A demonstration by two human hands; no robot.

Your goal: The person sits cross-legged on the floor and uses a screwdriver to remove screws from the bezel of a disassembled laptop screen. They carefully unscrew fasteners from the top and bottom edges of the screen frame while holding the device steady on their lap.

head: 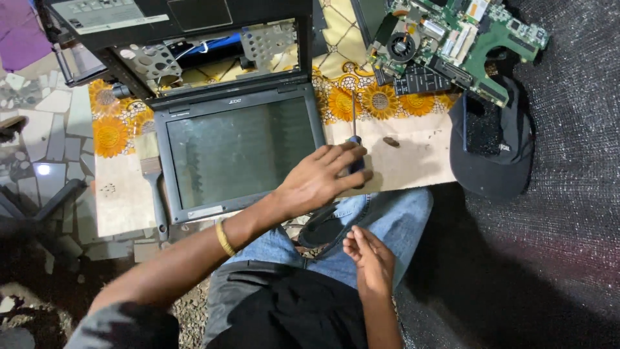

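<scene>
Down near the middle of the frame, the person's left hand (320, 178) reaches across from the lower left and closes its fingers over the dark handle of a screwdriver (354, 139), whose thin shaft points up the frame over the sunflower-patterned cloth (113, 136). The tool lies just beside the right edge of the laptop lid (239, 152), which rests screen-up in the centre with its dark bezel whole, as far as I can see.

Lower down, the right hand (368, 255) hovers over the person's lap with its fingers drawn loosely together; whether it pinches something small I cannot tell.

At the upper middle, the laptop base (206, 52) is already stripped: its perforated metal frame and a blue cable show where the keyboard deck would sit. At the upper right, the green motherboard (465, 39) with its round fan lies out on the cloth, apart from the base. A small dark piece (391, 141) sits just right of the screwdriver. A paintbrush (154, 181) lies along the left side of the lid, and a black cap (494, 148) rests at the right.

Judging from this, the teardown of the base looks largely done, while the screen half appears untouched.
</scene>
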